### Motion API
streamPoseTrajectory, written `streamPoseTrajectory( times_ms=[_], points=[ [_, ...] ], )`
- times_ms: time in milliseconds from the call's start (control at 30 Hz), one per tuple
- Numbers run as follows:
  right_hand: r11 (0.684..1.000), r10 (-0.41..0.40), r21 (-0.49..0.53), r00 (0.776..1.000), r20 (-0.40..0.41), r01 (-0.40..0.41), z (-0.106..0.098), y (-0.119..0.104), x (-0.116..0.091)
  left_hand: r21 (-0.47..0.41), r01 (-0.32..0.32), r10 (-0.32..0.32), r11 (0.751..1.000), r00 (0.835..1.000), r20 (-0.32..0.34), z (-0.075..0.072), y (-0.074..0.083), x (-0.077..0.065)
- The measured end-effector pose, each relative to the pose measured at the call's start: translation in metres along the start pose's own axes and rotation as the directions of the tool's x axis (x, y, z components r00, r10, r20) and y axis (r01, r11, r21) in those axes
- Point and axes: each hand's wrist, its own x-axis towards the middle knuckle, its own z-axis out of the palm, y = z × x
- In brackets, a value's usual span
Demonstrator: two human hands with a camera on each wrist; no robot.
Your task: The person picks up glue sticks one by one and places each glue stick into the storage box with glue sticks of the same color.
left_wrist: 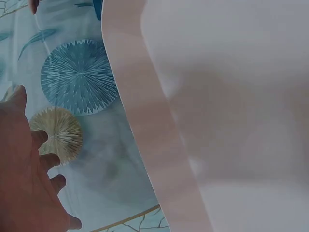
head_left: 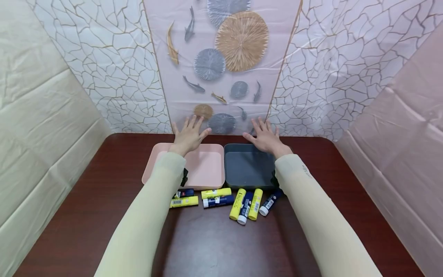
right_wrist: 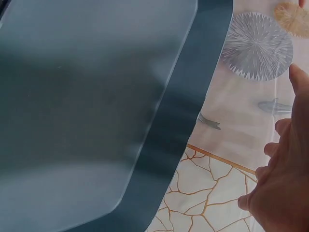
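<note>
My left hand point(head_left: 188, 137) is held with fingers spread over the far part of a pink tray point(head_left: 212, 169). On the other side, my right hand point(head_left: 266, 139) is spread over the far edge of a dark blue-grey tray point(head_left: 247, 165). Neither hand holds anything. In the left wrist view the left hand point(left_wrist: 24, 174) appears beyond the pink tray's rim point(left_wrist: 140, 111). The right wrist view shows the right hand point(right_wrist: 285, 169) past the dark tray's wall point(right_wrist: 178, 106). Both trays look bare inside where visible.
Several yellow glue sticks point(head_left: 237, 204) and dark blue glue sticks point(head_left: 219, 201) lie on the brown table point(head_left: 214, 246) in front of the trays. My left forearm partly covers the leftmost ones. A patterned cloth point(head_left: 221, 96) hangs behind the table, with plain cloth at both sides.
</note>
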Motion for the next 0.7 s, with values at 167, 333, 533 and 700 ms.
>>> streamPoseTrajectory(
  times_ms=[167, 333, 533, 700],
  points=[
    [1.0, -0.01, 0.015, 1.0, 0.0, 0.01, -0.001, 0.001, -0.003, -0.043, -0.022, 0.022, 0.999, 1.0, -0.009, -0.002, 0.002, -0.005],
    [0.999, -0.026, 0.033, 1.0, 0.004, 0.026, -0.001, 0.001, -0.007, -0.059, -0.033, 0.033, 0.998, 0.999, -0.005, -0.004, -0.001, -0.007],
    [0.999, -0.046, 0.014, 0.999, 0.012, 0.046, -0.002, 0.0, -0.011, -0.118, -0.033, 0.033, 0.992, 0.999, 0.003, -0.006, -0.007, -0.012],
    [0.997, -0.082, 0.006, 0.997, -0.002, 0.082, -0.006, -0.005, -0.015, -0.174, -0.041, 0.042, 0.984, 0.999, 0.003, -0.009, -0.011, -0.017]
  ],
)
